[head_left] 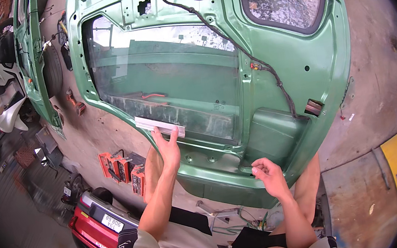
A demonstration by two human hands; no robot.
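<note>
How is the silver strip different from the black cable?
The silver strip is pale and straight, while the black cable is dark and bends.
The silver strip is short; the black cable is much longer.
The left hand has its fingers on the silver strip, but no hand touches the black cable.
Both are narrow for their length.

left hand (169,150) | extended forward, pinching | right hand (269,176) | nearer, loosely curled
</note>
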